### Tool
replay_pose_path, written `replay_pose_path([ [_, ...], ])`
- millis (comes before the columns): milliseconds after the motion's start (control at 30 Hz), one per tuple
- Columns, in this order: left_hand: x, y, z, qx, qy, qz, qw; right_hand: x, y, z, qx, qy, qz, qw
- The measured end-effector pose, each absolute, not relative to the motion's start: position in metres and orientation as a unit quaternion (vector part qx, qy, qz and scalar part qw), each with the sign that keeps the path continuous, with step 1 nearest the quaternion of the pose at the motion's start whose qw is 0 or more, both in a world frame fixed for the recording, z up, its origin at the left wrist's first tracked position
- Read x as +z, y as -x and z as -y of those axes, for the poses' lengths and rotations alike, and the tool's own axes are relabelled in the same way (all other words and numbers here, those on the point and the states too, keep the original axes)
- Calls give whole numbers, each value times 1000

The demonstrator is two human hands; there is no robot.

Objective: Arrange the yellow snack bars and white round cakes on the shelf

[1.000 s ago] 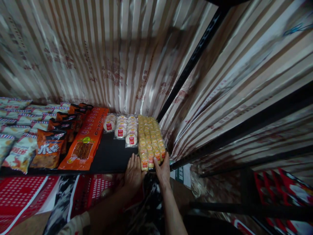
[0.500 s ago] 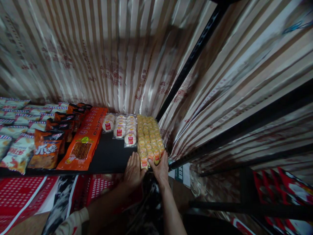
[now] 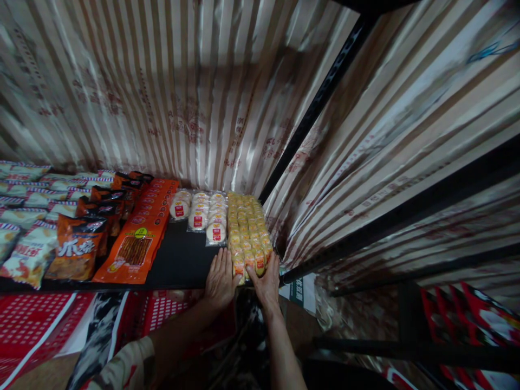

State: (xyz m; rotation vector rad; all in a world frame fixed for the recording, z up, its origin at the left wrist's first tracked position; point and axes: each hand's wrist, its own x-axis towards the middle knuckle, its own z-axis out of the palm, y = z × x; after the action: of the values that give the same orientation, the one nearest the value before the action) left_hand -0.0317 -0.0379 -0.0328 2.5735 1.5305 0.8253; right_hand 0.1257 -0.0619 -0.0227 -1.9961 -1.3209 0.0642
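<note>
Packs of small round yellow pastries (image 3: pixel 248 227), with orange-red labels at the front, sit in neat rows at the right end of a black shelf (image 3: pixel 179 260). My left hand (image 3: pixel 221 279) lies flat against their left side, fingers stretched toward the back and thumb at the front edge. Along the right front corner rests my right hand (image 3: pixel 266 281), its fingers extended down the side and its thumb against the front pack. Left of these stand clear packs of white round biscuits (image 3: pixel 216 230) with red labels, in three rows of uneven length.
Orange snack bags (image 3: pixel 132 244), brown-and-orange bags (image 3: pixel 75 252) and pale bags (image 3: pixel 32 252) fill the shelf's left. Red baskets (image 3: pixel 36 325) stand below. A black metal post (image 3: pixel 309 119) rises behind, before striped sheeting (image 3: pixel 182 81). Red packages (image 3: pixel 479 314) lie lower right.
My left hand has shifted very slightly, with its thumb still at the front of the yellow pastry packs. My right hand and the packs look almost unmoved.
</note>
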Motion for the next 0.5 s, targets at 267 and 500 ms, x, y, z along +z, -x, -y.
replay_pose_path([
  [267, -29, 35, 34, 252, -832, -493, 41, -21, -126, 66, 31, 777, 510, 367],
  [500, -34, 36, 35, 262, -833, -485, 47, -23, -120, 89, -26, 766, 492, 413],
])
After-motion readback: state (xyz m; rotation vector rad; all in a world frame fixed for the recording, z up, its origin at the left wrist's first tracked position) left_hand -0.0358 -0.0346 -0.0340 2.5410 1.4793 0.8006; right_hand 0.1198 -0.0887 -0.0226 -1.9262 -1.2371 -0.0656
